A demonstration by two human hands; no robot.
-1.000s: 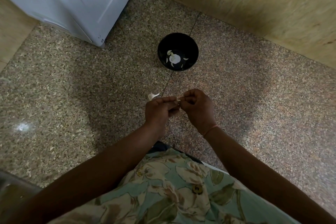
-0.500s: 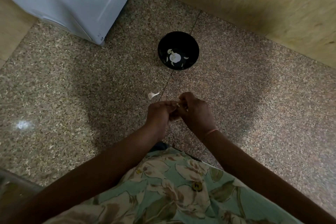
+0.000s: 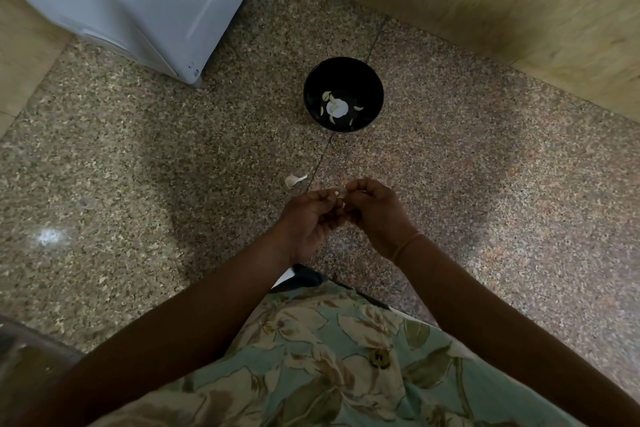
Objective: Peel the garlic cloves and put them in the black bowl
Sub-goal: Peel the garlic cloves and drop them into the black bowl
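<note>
A black bowl (image 3: 375, 94) stands on the speckled floor ahead of me, with several pale garlic cloves and a white spot inside. Nearer to me, my left hand (image 3: 308, 218) and my right hand (image 3: 379, 213) meet fingertip to fingertip. Between them they pinch a small garlic clove (image 3: 336, 193), of which only a pale tip shows. A loose piece of white garlic skin (image 3: 293, 179) lies on the floor just beyond my left hand.
A white appliance (image 3: 138, 0) stands at the back left. A tan wall (image 3: 485, 0) runs along the back right. My floral shirt (image 3: 346, 357) fills the bottom of the view. A grey object (image 3: 24, 357) sits at the bottom left corner.
My hands stay together on the clove, fingers shifting slightly. My left hand has turned a little palm-up. The bowl and the skin on the floor have not moved.
</note>
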